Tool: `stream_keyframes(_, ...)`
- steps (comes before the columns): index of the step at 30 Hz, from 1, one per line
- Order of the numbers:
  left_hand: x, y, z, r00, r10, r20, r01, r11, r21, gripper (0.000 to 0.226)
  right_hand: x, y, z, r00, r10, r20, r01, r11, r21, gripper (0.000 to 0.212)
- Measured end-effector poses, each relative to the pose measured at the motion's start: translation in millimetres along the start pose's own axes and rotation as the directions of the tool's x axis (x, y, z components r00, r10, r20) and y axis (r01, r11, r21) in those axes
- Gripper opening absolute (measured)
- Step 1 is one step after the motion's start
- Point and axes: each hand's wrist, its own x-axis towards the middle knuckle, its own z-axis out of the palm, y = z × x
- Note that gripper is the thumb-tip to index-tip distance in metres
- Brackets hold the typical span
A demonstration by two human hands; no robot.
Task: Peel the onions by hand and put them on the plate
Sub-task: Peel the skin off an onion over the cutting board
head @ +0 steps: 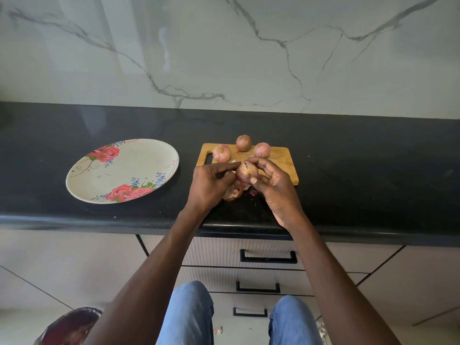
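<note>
Observed: one small pink-skinned onion (246,171), partly stripped, is held above the near edge of the rectangular wooden cutting board (281,158), between both hands. The right hand (273,185) cradles it from the right and below, fingers (258,161) curled over its far side and thumb against its near face — a firm hold. The left hand (211,181) lies immediately to its left, forefinger and thumb stretched toward the bulb's upper left; whether they pinch a flap of skin cannot be told from this view.

The onion's long axis cannot be judged; its darker top patch faces up and away. Loose papery peels (232,192) lie on the black stone counter (373,170) directly beneath the hands.

Three unpeeled onions (244,143) sit at the far edge of the board. The round floral-patterned plate (99,180) stands well to the left, bare of onions — so the left hand is the nearer for the transfer.

Judgement: peeling of the first bulb is unfinished; remaining skin should be drawn leftward, away from the holding hand
</note>
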Motion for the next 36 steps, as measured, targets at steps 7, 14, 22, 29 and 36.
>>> stream_keyframes(7,-2.1,5.3,-0.6,0.998,0.029,0.055,-0.024,0.996,-0.084,0.032,0.6,2.4,-2.3,1.0,0.011,-0.027,-0.01,1.0,0.026,0.035)
stream_keyframes(14,0.3,-1.6,-0.3,0.999,0.046,-0.008,-0.045,0.999,0.018,0.027,-0.7,0.5,-0.6,1.0,0.022,-0.017,-0.021,0.999,0.041,0.039)
stream_keyframes(22,-0.9,0.9,1.6,1.0,0.002,0.029,0.001,0.994,-0.105,0.03,5.4,7.2,-5.5,0.995,0.08,-0.063,-0.073,0.993,0.097,0.028)
stream_keyframes(29,1.3,1.0,1.7,0.991,0.131,-0.015,-0.132,0.99,-0.048,0.029,6.2,8.1,-6.0,0.993,0.09,-0.074,-0.081,0.99,0.118,0.024)
stream_keyframes(36,1.4,-2.7,1.9,0.969,0.247,0.029,-0.248,0.968,0.023,0.025,4.2,7.7,-5.4,0.997,0.07,-0.037,-0.067,0.995,0.071,0.046)
